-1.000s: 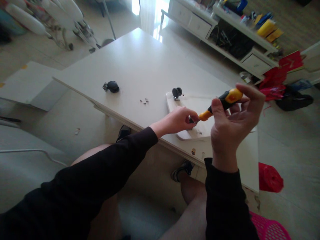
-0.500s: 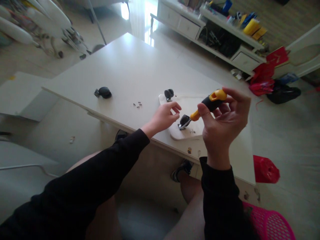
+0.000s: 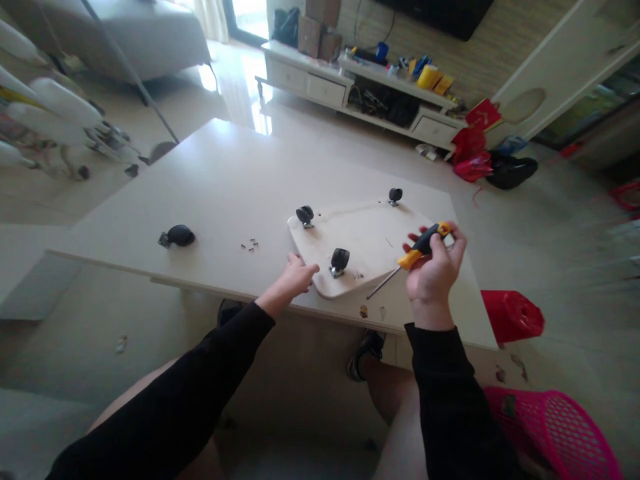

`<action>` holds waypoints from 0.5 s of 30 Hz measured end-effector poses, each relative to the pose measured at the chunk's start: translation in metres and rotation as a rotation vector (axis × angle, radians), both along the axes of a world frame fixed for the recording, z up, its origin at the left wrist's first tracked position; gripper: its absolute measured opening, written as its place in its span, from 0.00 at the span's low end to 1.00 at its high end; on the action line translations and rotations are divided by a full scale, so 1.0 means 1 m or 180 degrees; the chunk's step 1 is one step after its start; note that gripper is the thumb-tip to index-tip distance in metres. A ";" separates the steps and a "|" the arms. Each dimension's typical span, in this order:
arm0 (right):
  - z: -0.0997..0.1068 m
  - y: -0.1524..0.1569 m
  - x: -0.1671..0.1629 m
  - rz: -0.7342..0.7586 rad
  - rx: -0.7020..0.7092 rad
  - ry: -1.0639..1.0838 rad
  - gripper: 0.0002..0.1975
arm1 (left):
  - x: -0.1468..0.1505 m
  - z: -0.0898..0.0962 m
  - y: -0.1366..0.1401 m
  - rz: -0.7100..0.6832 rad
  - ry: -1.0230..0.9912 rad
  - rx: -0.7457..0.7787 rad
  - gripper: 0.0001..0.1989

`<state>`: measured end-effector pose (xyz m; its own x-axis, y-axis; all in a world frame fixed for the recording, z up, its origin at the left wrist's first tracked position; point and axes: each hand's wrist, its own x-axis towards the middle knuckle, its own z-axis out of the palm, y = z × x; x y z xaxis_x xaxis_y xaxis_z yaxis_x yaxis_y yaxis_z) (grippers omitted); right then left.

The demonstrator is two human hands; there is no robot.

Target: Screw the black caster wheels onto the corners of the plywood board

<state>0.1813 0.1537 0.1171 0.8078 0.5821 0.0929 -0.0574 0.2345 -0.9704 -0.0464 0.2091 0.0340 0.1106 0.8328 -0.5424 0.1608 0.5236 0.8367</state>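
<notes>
Tiled floor point(image 3: 580, 280), white table point(image 3: 225, 180), right grip point(image 3: 433, 283) clamping screwdriver point(image 3: 423, 245), left grip point(image 3: 291, 280) at board point(image 3: 360, 237), closure unclear

Left arm point(image 3: 165, 393) black-sleeved, stretched toward white board point(image 3: 357, 233); wrist bare, left hand point(image 3: 291, 283) palm down at board's near left edge, fingers slightly bent, contact unclear. Right arm point(image 3: 453, 400) before board's right end; right hand point(image 3: 434, 270) beside it, thumb and fingers curled closed.

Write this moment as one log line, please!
right grip: holding screwdriver | left grip: at board edge | board: three casters visible | table: one caster
</notes>
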 end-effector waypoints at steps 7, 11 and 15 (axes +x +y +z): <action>-0.038 -0.024 0.034 -0.0366 -0.0790 0.0939 0.27 | 0.025 0.004 -0.047 0.0740 -0.0929 -0.0905 0.14; -0.057 -0.023 0.048 -0.0598 -0.0961 0.1051 0.30 | 0.033 0.008 -0.058 0.0735 -0.1221 -0.0833 0.14; -0.071 -0.017 0.063 -0.0774 -0.1181 0.1133 0.30 | 0.033 0.006 -0.059 0.0817 -0.1192 -0.0708 0.13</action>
